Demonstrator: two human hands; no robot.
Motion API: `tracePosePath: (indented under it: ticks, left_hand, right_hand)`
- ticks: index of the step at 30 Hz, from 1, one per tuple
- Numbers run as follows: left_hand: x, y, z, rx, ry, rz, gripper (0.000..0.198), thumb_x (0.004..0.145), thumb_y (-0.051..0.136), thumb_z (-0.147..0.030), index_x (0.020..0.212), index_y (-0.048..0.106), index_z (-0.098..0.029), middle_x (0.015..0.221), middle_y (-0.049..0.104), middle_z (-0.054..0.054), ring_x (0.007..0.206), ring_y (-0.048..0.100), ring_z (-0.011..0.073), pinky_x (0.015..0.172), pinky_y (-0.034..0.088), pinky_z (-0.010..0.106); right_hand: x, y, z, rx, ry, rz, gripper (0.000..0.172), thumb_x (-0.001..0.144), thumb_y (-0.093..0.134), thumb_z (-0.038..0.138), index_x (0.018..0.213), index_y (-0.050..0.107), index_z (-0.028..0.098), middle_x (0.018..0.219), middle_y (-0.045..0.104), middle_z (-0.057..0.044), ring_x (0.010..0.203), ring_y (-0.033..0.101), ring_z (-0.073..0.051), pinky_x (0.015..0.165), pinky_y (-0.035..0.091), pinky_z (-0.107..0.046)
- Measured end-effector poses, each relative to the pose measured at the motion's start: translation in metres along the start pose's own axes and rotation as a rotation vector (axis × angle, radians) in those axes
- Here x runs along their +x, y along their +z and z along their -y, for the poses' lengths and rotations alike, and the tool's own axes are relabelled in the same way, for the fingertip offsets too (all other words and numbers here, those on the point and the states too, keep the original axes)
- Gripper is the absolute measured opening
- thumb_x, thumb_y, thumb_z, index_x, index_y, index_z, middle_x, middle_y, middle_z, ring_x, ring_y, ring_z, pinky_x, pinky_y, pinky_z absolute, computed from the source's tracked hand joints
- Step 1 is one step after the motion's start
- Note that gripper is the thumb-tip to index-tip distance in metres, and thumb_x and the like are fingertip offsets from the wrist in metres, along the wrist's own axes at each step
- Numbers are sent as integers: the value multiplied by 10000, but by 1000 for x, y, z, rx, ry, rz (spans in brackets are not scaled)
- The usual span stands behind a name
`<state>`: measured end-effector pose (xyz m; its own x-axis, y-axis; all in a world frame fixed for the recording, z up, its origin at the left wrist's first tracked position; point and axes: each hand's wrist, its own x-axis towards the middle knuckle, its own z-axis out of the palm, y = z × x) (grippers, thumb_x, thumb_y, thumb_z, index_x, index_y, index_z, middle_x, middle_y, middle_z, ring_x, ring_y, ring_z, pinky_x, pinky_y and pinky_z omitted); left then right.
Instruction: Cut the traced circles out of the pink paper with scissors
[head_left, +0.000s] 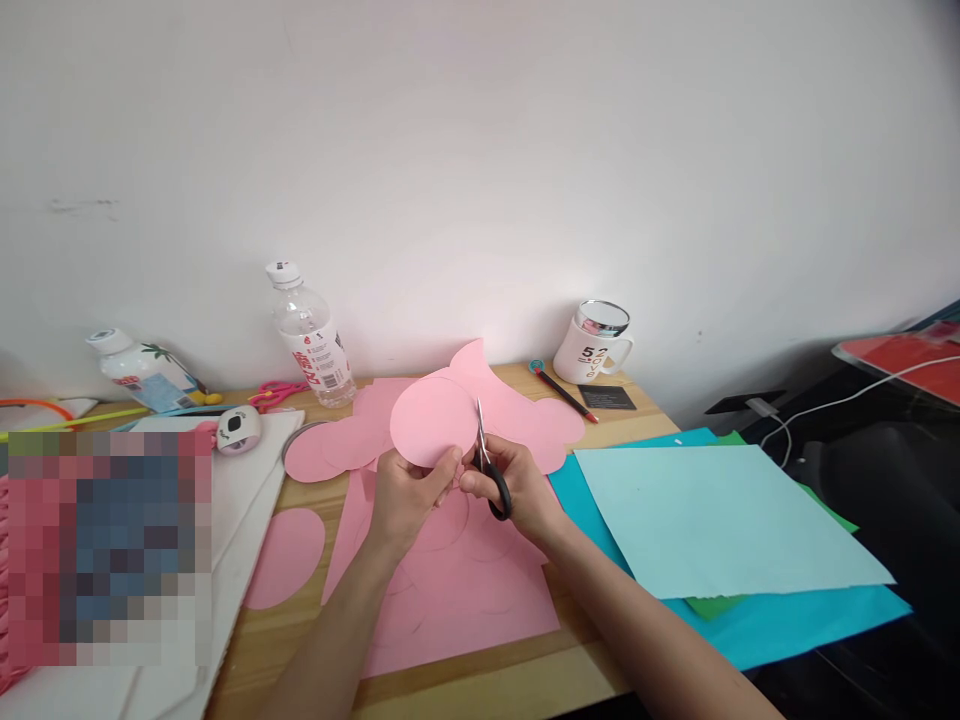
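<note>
Between thumb and fingers, my left hand (409, 495) grips a pink paper circle (431, 415) by its lower edge, raised above the desk. My right hand (517, 490) is closed around black-handled scissors (499, 492), whose blades point up along the circle's right edge. A narrow strip of pink paper curls near the fingers of both hands. Below them lies a pink paper sheet (465, 640) with faint round outlines drawn on it. More pink cut circles (315, 455) spread behind and to the left, and one separate pink circle (289, 555) rests near the white board.
A clear plastic bottle (311, 340), a white bottle (146, 370) and pink scissors (277, 393) stand or lie at the left. A white mug (592, 340), pencil (566, 393) and dark card (607, 398) are back right. Light blue paper (727, 520) overhangs the desk's right edge.
</note>
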<state>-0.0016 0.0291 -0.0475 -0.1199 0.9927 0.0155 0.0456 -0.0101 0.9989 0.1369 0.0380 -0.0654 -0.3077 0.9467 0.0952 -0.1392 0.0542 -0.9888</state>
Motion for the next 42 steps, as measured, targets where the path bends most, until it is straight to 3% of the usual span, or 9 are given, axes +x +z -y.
tracePosePath:
  ticks: [17,23,31,42]
  left_hand:
    - [-2,3,1,-79,28,9,285,675,661,-301,461,526,-171,343,431,-51,323,389,70,347,346,218]
    - [-2,5,5,-76,-3,-49,393,627,698,-349,376,453,-172,327,376,-56,336,352,63,343,287,217]
    - [1,1,-1,-16,-40,-88,397,573,713,-322,364,407,-182,343,292,-81,349,265,44,341,204,212]
    - [3,-3,2,-8,-26,-54,324,594,704,-306,405,478,-170,372,352,-74,373,288,49,356,248,207]
  right_hand:
    - [-1,6,1,0,25,-29,445,617,762,527,602,476,187,502,418,51,496,340,-94,459,261,-236]
    - [-2,9,-2,-2,30,-15,428,615,774,510,641,494,187,540,435,44,525,346,-102,484,271,-244]
    - [-1,4,3,52,2,-6,422,589,811,458,695,504,188,601,439,51,547,323,-96,493,269,-236]
    - [0,2,-3,83,14,40,402,610,812,414,760,525,176,669,456,29,605,364,-110,524,276,-239]
